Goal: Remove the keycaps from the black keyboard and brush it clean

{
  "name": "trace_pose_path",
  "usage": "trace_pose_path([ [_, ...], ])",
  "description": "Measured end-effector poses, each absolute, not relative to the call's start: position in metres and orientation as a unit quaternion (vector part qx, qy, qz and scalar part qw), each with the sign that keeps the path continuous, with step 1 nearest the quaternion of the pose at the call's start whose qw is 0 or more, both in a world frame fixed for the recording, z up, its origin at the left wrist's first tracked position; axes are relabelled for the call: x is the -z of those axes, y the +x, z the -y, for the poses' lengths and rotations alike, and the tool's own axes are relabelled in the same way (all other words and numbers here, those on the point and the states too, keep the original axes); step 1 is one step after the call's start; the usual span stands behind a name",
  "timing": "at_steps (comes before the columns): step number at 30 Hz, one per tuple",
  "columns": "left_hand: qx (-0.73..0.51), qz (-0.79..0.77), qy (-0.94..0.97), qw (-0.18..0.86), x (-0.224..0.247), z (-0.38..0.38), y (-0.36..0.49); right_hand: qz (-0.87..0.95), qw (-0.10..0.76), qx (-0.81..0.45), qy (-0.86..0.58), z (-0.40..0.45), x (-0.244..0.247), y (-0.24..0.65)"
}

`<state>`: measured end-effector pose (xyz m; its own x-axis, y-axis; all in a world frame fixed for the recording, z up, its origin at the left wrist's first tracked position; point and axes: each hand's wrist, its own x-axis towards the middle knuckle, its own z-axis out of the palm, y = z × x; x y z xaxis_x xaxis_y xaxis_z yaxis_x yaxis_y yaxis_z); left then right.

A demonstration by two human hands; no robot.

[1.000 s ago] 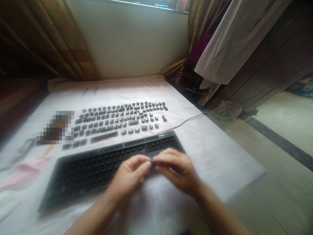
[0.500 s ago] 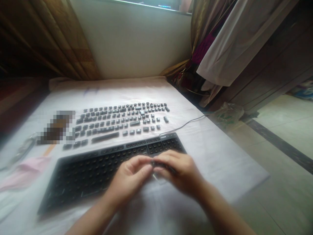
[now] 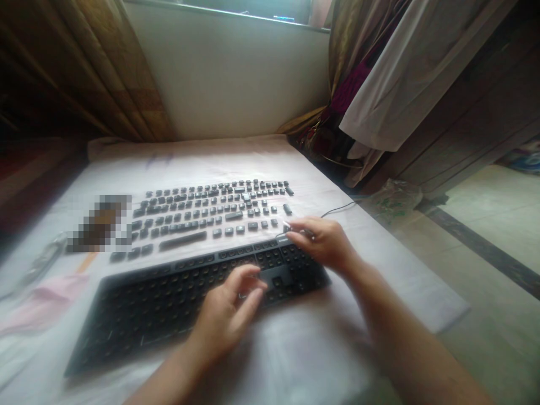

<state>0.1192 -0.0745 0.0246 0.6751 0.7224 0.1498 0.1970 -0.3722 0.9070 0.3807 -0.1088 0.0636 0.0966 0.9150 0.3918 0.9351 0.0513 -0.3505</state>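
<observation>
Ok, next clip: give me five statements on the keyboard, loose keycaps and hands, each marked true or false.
1. The loose keycaps lie in rows beyond the keyboard. True.
2. The two hands are pressed together. False: the left hand and right hand are apart.
3. The pink cloth lies to the left of the keyboard. True.
4. The long bar-shaped keycap is fitted on the keyboard. False: the long keycap lies loose on the white tablecloth.
5. A dark cable runs across the tablecloth toward its right edge. True.
</observation>
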Motion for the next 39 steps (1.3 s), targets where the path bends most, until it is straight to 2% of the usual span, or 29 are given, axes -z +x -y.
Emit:
trace_pose_path([
  [9,-0.287,-0.263,0.814,0.432,-0.015,0.073,0.118,0.660,0.120,-0.034,-0.741,0.047,-0.038,0.432],
  [19,-0.281,-0.259,0.820,0.427,-0.014,0.071,0.118,0.665,0.046,-0.042,-0.745,0.041,-0.038,0.431],
  [31,-0.260,-0.268,0.820,0.433,-0.023,0.071,0.119,0.671,0.058,-0.042,-0.738,0.041,-0.037,0.432],
  [39,-0.259,-0.268,0.824,0.427,-0.024,0.070,0.119,0.655,0.147,-0.077,-0.737,0.045,-0.038,0.435],
])
